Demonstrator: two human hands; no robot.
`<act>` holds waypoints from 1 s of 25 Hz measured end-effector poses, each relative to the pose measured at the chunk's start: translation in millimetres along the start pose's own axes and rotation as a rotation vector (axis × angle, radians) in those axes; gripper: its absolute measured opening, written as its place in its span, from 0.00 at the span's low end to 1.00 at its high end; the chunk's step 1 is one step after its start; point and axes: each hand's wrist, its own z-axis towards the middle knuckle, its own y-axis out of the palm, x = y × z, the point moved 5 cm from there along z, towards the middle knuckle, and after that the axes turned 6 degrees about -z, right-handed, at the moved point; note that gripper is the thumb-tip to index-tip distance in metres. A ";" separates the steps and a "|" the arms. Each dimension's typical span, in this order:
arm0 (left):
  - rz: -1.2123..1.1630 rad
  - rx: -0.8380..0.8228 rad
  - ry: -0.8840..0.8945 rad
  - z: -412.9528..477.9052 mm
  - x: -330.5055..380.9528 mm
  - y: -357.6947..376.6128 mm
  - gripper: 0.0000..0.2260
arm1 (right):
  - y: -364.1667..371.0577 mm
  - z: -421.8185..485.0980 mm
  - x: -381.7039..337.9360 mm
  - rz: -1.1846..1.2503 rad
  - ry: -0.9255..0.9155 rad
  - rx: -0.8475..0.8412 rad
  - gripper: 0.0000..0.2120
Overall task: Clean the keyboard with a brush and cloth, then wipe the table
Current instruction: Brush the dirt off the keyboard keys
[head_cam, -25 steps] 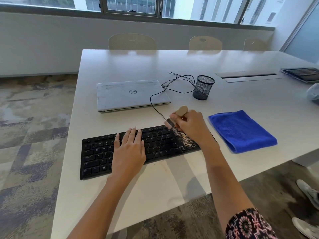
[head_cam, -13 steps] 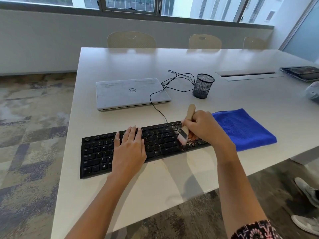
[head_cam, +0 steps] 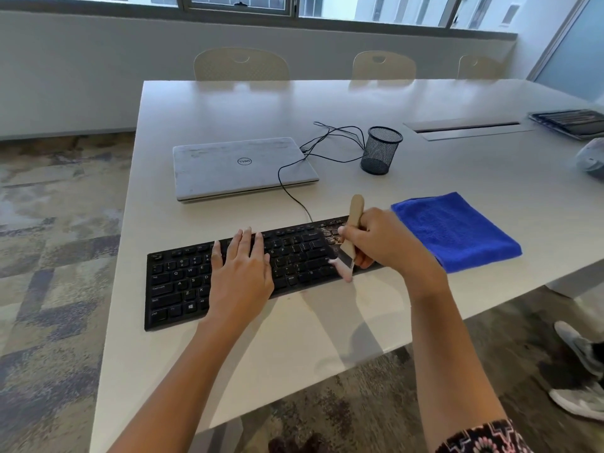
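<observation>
The right hand's (head_cam: 382, 243) fingers curl round the small wooden-handled brush (head_cam: 355, 207), its pale bristles down on the flat black keyboard's (head_cam: 176, 289) right end, while the left hand (head_cam: 242, 273) presses straight fingers on the middle keys. The keyboard lies along the white table's (head_cam: 327, 103) near edge, with the folded blue cloth (head_cam: 454, 230) just beside its right end. Brushing looks to be the step in hand, and the next stroke probably calls for sweeping the speckled right-hand keys.

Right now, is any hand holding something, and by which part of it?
The right hand grips the brush by its wooden handle, bristles down on the keyboard. The left hand holds nothing; it rests flat on the keys.
</observation>
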 end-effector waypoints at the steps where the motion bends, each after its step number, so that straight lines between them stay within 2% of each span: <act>1: -0.004 -0.002 -0.003 -0.6 1.6 0.3 0.23 | -3.7 -0.9 0.1 0.019 -0.007 0.017 0.15; 4: -0.026 0.022 0.009 -0.4 8.1 -0.6 0.23 | -9.9 -3.9 -11.5 0.042 -0.087 0.088 0.14; 8: -0.062 0.019 0.035 2.3 26.7 3.9 0.22 | 9.6 -6.3 -24.3 0.269 -0.178 -0.117 0.08; 12: -0.070 0.022 0.008 0.2 37.7 8.1 0.23 | -6.8 2.9 -0.3 0.067 -0.165 -0.136 0.09; 14: -0.075 0.028 -0.005 -0.6 40.3 9.0 0.23 | -12.7 7.0 9.0 0.111 -0.132 -0.157 0.09; 19: -0.056 0.006 -0.007 1.7 53.7 15.3 0.25 | -7.4 -3.3 -0.4 0.076 -0.227 0.044 0.13; 25: -0.029 0.007 0.000 6.5 59.2 18.7 0.26 | -8.9 -6.9 11.1 0.071 -0.168 -0.075 0.15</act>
